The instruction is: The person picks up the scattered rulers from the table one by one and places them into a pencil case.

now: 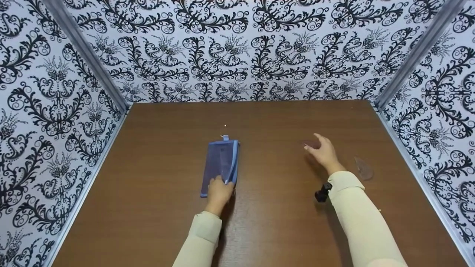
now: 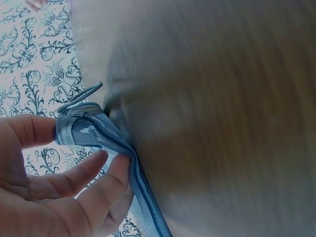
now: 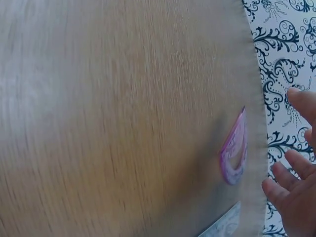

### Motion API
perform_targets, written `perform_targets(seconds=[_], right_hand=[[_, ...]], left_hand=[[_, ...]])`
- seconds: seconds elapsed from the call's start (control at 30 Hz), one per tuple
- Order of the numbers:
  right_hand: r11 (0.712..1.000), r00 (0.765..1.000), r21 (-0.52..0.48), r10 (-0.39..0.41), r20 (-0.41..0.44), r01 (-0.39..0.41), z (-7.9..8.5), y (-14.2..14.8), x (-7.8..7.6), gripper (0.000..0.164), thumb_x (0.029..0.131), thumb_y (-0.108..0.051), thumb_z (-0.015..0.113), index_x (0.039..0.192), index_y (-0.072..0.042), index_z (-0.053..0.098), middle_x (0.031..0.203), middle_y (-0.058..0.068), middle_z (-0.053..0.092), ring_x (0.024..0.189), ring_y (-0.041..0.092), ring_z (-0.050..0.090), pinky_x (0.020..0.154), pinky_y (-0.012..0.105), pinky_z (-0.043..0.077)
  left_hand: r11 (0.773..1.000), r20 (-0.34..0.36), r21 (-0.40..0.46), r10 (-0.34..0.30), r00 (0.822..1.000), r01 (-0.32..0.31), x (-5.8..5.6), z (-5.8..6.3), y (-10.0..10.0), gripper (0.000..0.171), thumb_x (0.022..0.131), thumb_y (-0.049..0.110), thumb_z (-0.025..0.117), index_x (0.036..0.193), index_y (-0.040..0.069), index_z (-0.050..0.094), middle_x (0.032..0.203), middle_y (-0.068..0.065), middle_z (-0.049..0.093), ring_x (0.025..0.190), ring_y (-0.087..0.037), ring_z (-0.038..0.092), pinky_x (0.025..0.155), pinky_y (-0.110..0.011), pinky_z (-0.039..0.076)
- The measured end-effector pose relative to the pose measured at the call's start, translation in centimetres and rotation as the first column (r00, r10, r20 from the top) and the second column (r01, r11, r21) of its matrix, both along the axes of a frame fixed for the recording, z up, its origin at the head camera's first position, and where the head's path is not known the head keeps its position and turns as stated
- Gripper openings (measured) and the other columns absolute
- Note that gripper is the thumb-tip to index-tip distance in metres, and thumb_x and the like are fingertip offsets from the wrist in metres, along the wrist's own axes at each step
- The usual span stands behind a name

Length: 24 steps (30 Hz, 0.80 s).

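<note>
A blue mesh zip pouch [image 1: 217, 159] lies on the brown table left of centre. My left hand [image 1: 219, 191] grips its near right end by the zipped edge. In the left wrist view, thumb and fingers hold the pouch's corner [image 2: 79, 128], where a thin loop sticks out. My right hand [image 1: 325, 154] hovers with fingers spread and holds nothing. Just left of its fingertips lies a flat, see-through pinkish plastic piece [image 1: 311, 143]. In the right wrist view this piece [image 3: 234, 150] has purple edges and a cut-out middle, apart from the hand [image 3: 296, 187].
A clear flat plastic piece [image 1: 363, 169] lies right of my right wrist. A small black device [image 1: 323, 193] hangs at that wrist. Patterned walls [image 1: 237, 48] stand along the table's back and sides. A tiny white speck [image 1: 225, 125] lies beyond the pouch.
</note>
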State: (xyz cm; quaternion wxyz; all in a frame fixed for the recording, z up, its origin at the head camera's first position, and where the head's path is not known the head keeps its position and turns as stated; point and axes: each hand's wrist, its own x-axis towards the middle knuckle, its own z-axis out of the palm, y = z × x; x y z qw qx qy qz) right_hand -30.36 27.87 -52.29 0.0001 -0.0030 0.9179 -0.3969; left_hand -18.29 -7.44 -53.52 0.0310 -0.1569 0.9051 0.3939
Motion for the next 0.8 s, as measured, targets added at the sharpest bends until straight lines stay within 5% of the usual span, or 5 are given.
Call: perform_targets(seconds=[0.47,0.8], right_hand=[[0.996,0.999,-0.087,-0.031,0.04,0.034,-0.7,0.9,-0.2,0.071,0.089,-0.013,0.067,0.145,0.008,0.03,0.146,0.033,0.033,0.134,0.047,0.032,0.109,0.055,0.028],[0.992,0.993,-0.116,-0.044,0.105,0.057,-0.9,1.3,-0.3,0.072,0.091,-0.012,0.065,0.149,0.005,0.025,0.143,0.034,0.036,0.133,0.047,0.034,0.106,0.056,0.032]], left_hand=[[1.0,-0.005,-0.023,-0.004,1.0,0.004,0.0,0.1,-0.1,0.042,0.085,0.022,0.062,0.115,-0.008,0.059,0.116,-0.028,0.055,0.108,-0.045,0.054,0.092,-0.051,0.045],[1.0,-0.016,-0.026,0.004,1.0,-0.005,0.0,0.0,0.0,0.047,0.085,0.021,0.062,0.12,-0.01,0.057,0.119,-0.03,0.055,0.11,-0.046,0.054,0.094,-0.051,0.044]])
